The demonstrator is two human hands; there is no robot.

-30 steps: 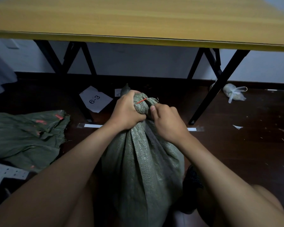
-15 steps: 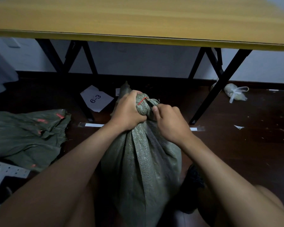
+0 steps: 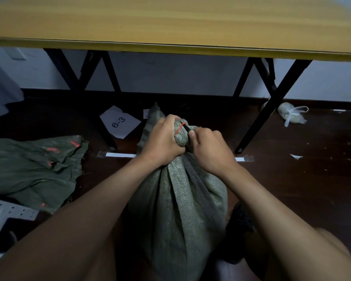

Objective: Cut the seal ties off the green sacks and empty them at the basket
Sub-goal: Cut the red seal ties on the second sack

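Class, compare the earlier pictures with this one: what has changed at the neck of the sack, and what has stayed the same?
A dark tool tip now shows at the red tie, pushed out from the right hand, whose thumb has slid up beside it. Earlier no tip was visible there. The left hand keeps gripping the bunched neck of the sack, the tie is uncut, and the empty sack and paper lie where they were.

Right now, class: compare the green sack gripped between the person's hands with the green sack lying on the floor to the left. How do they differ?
The gripped sack stands upright and bulges full; the floor sack lies flat, crumpled and limp. The gripped sack's neck is bunched and bound by a red tie, with the left hand clutching it and the right hand holding a dark tool at the tie; the floor sack is untouched. Both are green woven material.
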